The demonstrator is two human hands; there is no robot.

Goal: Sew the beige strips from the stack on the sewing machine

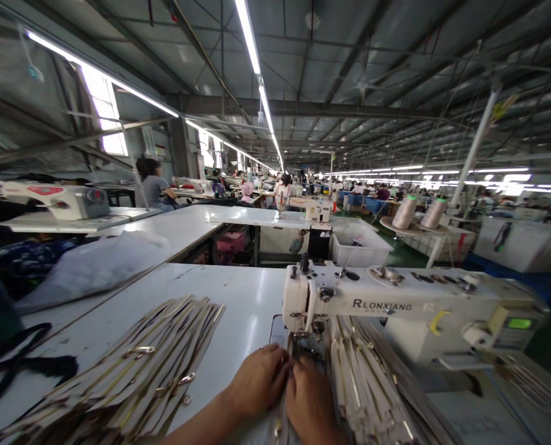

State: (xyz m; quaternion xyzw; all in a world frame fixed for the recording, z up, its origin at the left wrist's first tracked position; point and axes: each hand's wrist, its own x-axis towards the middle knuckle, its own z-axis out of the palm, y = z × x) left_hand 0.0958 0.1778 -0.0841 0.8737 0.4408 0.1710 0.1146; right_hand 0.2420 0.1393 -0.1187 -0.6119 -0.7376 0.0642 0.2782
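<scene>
Both hands meet just below the needle area of a white sewing machine (372, 296). My left hand (260, 378) has its fingers closed on a narrow beige strip (279, 426) that runs toward me with a small metal piece on it. Close against it on the right, my right hand (310, 395) pinches the same strip near the presser foot. A bundle of beige strips (154, 358) with gold lines and metal clasps is spread on the table to the left. More beige strips (363, 377) lie under the machine arm, right of my hands.
Black straps (34, 364) and a white plastic bag (99, 266) are at the left. Thread cones (404, 213) stand behind the machine at the right. A white bin (361, 244) and another sewing machine (312, 209) are ahead. A person (156, 185) sits farther back at the left.
</scene>
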